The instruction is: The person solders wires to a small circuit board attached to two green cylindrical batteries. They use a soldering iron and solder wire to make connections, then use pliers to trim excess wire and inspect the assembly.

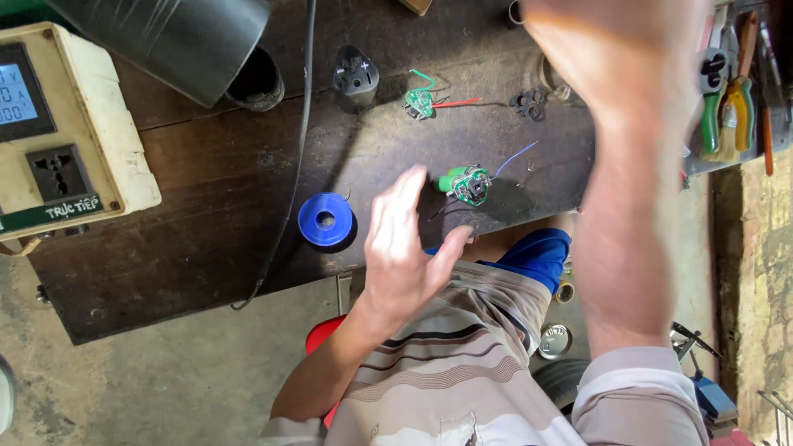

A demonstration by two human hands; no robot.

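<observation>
- The left hand point(405, 248) hovers open and empty at the near edge of the bench point(206, 190), fingers spread, palm turned toward the work.
- Just past its fingertips lies a small round circuit board point(471, 185) with a green part on one side and a thin blue wire trailing off; nobody is touching it.
- To the left of that hand sits a blue spool point(325, 220), flat on the bench.
- The right hand point(611, 58) is raised and blurred; it looks open, with nothing in it that I can see.
- Farther back rest a second board point(421, 102) with green and red wires and a black housing point(355, 78).
- By my reckoning the boards are out and loose; any joining or refitting is not yet done.
</observation>
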